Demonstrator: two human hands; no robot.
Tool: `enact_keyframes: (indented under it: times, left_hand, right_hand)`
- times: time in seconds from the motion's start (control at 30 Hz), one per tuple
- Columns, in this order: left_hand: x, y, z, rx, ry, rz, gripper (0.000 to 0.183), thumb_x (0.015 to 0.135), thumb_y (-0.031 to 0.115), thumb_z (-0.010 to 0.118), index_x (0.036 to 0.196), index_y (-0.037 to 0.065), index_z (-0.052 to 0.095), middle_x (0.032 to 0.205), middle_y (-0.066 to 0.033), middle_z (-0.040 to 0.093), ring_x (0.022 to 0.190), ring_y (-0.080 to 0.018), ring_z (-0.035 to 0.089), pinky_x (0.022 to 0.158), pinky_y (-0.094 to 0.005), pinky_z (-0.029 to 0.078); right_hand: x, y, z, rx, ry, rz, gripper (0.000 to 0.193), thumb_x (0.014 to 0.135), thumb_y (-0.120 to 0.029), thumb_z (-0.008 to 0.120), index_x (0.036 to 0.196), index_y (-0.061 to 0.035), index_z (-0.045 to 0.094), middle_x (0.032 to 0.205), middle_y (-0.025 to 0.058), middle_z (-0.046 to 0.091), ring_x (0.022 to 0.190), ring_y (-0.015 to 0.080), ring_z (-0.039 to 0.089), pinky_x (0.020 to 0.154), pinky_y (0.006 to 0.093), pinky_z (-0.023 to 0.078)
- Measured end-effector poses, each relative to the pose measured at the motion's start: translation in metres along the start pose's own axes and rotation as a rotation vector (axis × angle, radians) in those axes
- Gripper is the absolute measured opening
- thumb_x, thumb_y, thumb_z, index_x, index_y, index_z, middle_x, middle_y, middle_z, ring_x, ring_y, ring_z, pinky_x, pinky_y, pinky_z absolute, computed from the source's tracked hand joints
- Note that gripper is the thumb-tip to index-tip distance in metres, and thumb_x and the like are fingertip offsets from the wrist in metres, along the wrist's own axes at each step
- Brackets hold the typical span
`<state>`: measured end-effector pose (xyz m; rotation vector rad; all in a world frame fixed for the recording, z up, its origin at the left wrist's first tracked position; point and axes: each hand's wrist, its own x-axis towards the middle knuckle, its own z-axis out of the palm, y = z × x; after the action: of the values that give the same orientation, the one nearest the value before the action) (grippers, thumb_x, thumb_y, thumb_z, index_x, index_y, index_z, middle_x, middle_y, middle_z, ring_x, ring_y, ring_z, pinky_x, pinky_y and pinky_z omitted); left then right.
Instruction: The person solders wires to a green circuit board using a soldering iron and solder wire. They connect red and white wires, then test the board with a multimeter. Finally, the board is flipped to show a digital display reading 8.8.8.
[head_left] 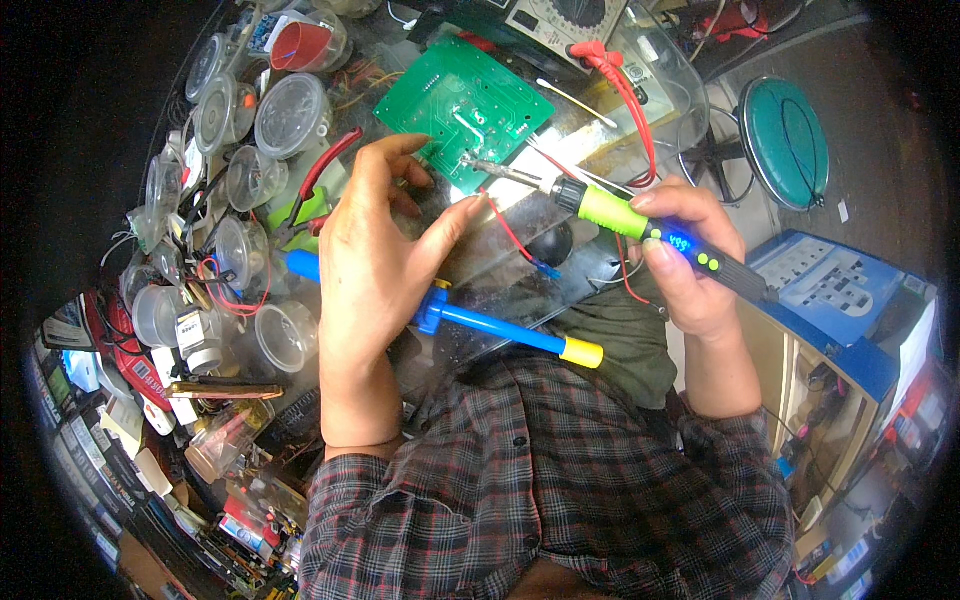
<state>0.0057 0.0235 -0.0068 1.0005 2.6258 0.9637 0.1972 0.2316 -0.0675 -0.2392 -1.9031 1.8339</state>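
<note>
My right hand (693, 262) grips a soldering iron (612, 212) with a lime-green and black handle and a lit display. Its metal tip points left and meets, or nearly meets, the near part of a green circuit board (480, 85). Shiny solder tracks show on the board. My left hand (375, 245) is curved at the board's near-left edge, thumb and fingers apart; its fingertips overlap the edge, and no held thing shows. A blue solder sucker (500, 330) with a yellow end lies beneath my left hand. Red and white wires (512, 228) trail from the board's near side.
Red-handled pliers (322, 180) lie left of my left hand, beside several clear plastic tubs (292, 115). A multimeter (570, 22) with red leads (640, 110) stands beyond the board, near a cotton swab (577, 103). At right are a green round stool (785, 140) and a blue box (830, 280).
</note>
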Motion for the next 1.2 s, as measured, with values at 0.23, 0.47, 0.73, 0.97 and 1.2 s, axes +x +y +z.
enact_keyframes:
  times: [0.23, 0.47, 0.73, 0.97, 1.2]
  left_hand:
    - [0.001, -0.003, 0.001, 0.011, 0.002, 0.006, 0.059, 0.083, 0.018, 0.092, 0.133, 0.003, 0.063, 0.100, -0.0104, 0.072, 0.084, -0.0199, 0.068, 0.077, -0.0335, 0.056]
    - [0.000, -0.002, 0.000, 0.023, 0.001, 0.014, 0.056, 0.085, 0.013, 0.091, 0.132, 0.002, 0.063, 0.098, -0.0104, 0.073, 0.084, -0.0173, 0.068, 0.076, -0.0320, 0.055]
    - [0.000, -0.002, 0.000, 0.010, 0.001, 0.000, 0.057, 0.083, 0.020, 0.091, 0.131, 0.004, 0.064, 0.099, -0.0110, 0.072, 0.084, -0.0232, 0.069, 0.076, -0.0357, 0.056]
    - [0.000, -0.001, -0.001, 0.042, 0.003, 0.018, 0.056, 0.085, 0.016, 0.091, 0.132, 0.002, 0.064, 0.100, -0.0119, 0.073, 0.085, -0.0210, 0.069, 0.078, -0.0344, 0.056]
    - [0.000, -0.003, 0.000, 0.042, 0.005, 0.032, 0.056, 0.084, 0.017, 0.091, 0.131, 0.002, 0.065, 0.101, -0.0120, 0.073, 0.087, -0.0222, 0.070, 0.080, -0.0345, 0.056]
  right_hand:
    - [0.004, -0.002, 0.002, -0.054, -0.033, -0.082, 0.030, 0.092, -0.010, 0.078, 0.119, 0.0003, 0.069, 0.109, 0.0136, 0.074, 0.091, 0.0218, 0.069, 0.082, 0.0337, 0.054]
    - [0.004, -0.002, 0.001, -0.068, -0.041, -0.097, 0.030, 0.092, -0.010, 0.078, 0.118, 0.0003, 0.069, 0.110, 0.0141, 0.074, 0.091, 0.0222, 0.069, 0.082, 0.0341, 0.054]
    - [0.006, -0.006, 0.005, -0.085, -0.060, -0.128, 0.030, 0.091, -0.008, 0.080, 0.118, 0.0003, 0.069, 0.104, 0.0144, 0.074, 0.086, 0.0240, 0.070, 0.078, 0.0348, 0.055]
    - [0.005, -0.004, 0.003, -0.097, -0.046, -0.145, 0.031, 0.091, -0.009, 0.080, 0.118, 0.0003, 0.069, 0.103, 0.0145, 0.074, 0.085, 0.0239, 0.070, 0.077, 0.0345, 0.055]
    - [0.007, -0.011, 0.004, -0.132, -0.075, -0.157, 0.033, 0.089, -0.009, 0.082, 0.118, -0.0003, 0.070, 0.103, 0.0149, 0.074, 0.086, 0.0249, 0.072, 0.078, 0.0347, 0.056]
